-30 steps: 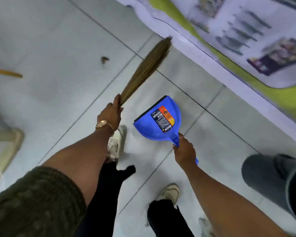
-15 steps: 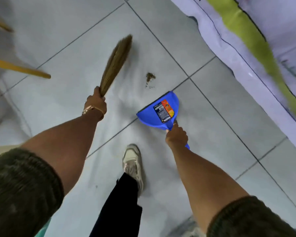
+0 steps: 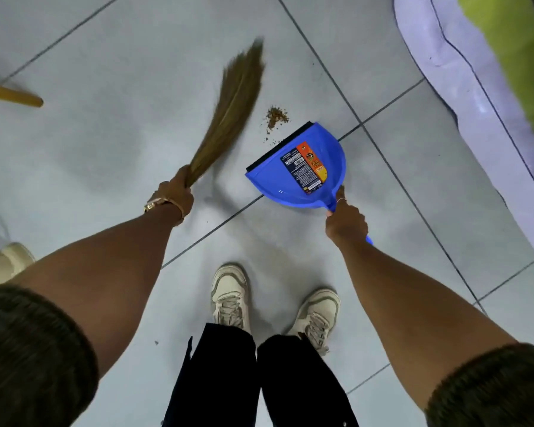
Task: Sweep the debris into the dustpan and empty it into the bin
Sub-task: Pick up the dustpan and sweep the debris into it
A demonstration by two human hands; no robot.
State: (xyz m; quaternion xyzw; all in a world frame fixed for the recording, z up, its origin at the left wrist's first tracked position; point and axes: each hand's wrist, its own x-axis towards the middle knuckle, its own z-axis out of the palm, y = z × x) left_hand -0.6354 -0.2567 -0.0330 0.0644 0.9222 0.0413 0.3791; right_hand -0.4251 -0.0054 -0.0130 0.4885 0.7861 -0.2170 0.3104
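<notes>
A small pile of brown debris (image 3: 276, 115) lies on the grey tiled floor, with a few crumbs trailing toward the dustpan. The blue dustpan (image 3: 302, 167) rests on the floor, its black rubber lip just below and right of the pile. My right hand (image 3: 346, 221) grips the dustpan's blue handle. My left hand (image 3: 176, 192) holds a bundled straw broom (image 3: 232, 103), whose blurred bristles fan out up and to the left of the debris. No bin is in view.
A lilac and green mat or banner (image 3: 463, 72) lies along the right edge. The end of a wooden stick (image 3: 13, 95) pokes in at the left. A cream object (image 3: 10, 260) sits at the left edge. My two white shoes (image 3: 230, 295) stand below the dustpan.
I have stepped closer and both feet now stand together. The dustpan has come down next to the debris pile. The broom has swung toward the pile, from left of it.
</notes>
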